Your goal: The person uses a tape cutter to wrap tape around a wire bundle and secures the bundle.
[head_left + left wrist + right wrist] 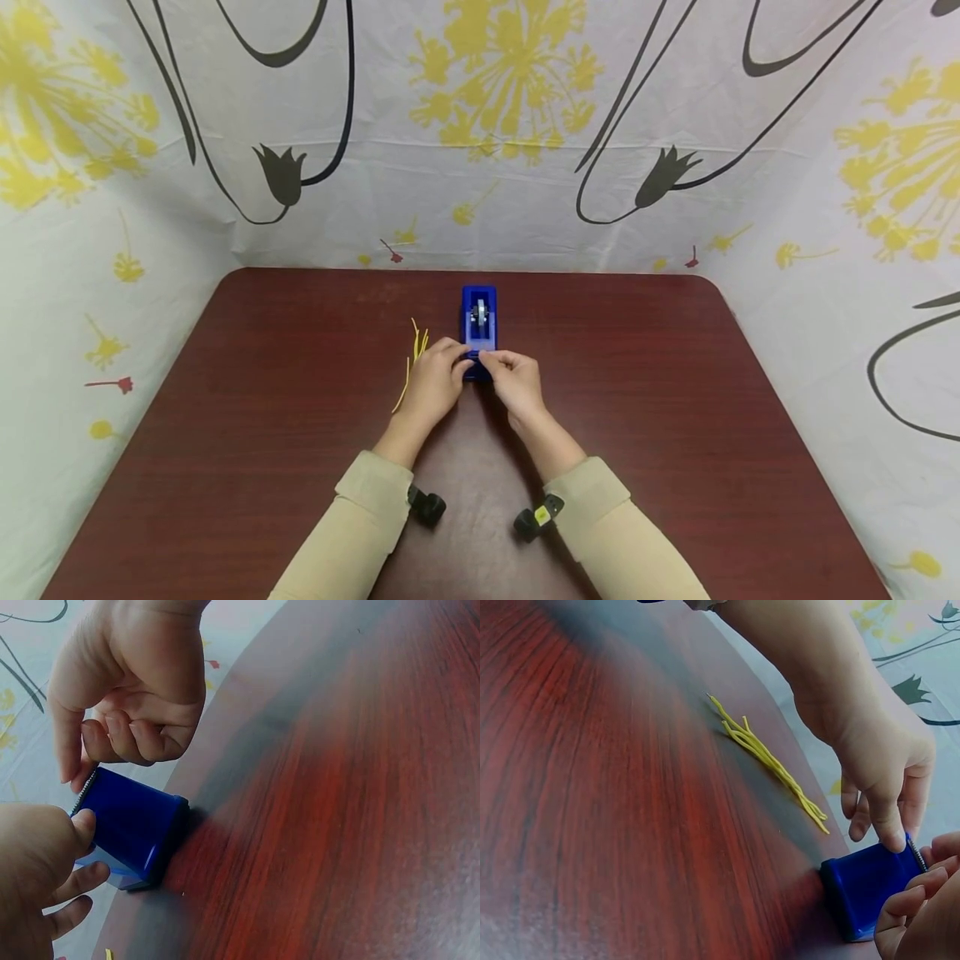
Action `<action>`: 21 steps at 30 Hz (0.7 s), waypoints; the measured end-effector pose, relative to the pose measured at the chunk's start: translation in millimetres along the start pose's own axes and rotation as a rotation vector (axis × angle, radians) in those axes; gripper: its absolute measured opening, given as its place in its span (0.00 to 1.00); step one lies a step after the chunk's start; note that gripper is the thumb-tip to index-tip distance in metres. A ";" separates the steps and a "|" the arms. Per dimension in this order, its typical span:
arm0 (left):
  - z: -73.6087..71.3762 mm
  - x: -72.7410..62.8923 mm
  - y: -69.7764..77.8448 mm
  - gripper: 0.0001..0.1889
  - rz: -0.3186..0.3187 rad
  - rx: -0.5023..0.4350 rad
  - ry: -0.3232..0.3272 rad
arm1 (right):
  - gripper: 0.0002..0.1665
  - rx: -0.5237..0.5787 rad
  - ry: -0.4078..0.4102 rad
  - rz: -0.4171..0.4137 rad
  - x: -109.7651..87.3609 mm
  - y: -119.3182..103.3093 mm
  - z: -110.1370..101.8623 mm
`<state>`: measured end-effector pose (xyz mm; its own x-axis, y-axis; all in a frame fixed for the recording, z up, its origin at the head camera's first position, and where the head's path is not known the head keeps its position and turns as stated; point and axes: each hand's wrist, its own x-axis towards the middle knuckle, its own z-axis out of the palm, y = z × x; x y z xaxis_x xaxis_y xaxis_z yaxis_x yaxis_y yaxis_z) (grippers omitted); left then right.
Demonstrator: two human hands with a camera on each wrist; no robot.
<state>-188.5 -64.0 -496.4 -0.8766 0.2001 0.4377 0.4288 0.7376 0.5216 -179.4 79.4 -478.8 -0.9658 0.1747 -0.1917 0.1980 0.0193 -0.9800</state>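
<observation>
A blue tape dispenser point(480, 302) with a roll in its well stands on the table, its serrated cutter towards the person. My left hand point(433, 385) holds the dispenser's front at the left end of the cutter, thumb point(891, 834) on the front face. From the other side, my right hand point(517, 385) pinches with thumb and index finger at the cutter, apparently on the tape's end; the clear tape is hard to make out. In the left wrist view the other fingers point(124, 739) of this right hand are curled. Both hands' fingertips are close together at the cutter.
Several thin yellow wires point(769, 761) lie bunched on the table just left of my left hand, partly hidden by it in the head view. The dark red table point(300, 467) meets a patterned white cloth point(525, 225) at its back and sides.
</observation>
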 end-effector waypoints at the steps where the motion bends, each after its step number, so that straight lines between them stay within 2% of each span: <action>1: 0.2 -0.1 0.0 0.12 0.000 -0.002 0.001 | 0.13 0.004 -0.001 0.002 -0.5 0.6 -0.1; 9: 0.2 0.2 -0.3 0.12 -0.010 -0.019 0.007 | 0.13 0.054 -0.020 0.025 -2.8 4.0 -0.3; 16: 0.9 -0.4 -1.0 0.11 -0.024 -0.027 0.002 | 0.12 0.147 -0.042 0.072 -4.6 4.9 -1.9; 21: 1.1 -0.1 -1.1 0.12 -0.023 -0.026 0.001 | 0.12 0.167 -0.043 0.103 -7.6 4.3 -2.0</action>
<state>-189.2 -64.1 -497.8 -0.8861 0.1822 0.4261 0.4139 0.7249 0.5507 -170.9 80.1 -481.5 -0.9489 0.1255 -0.2896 0.2686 -0.1609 -0.9497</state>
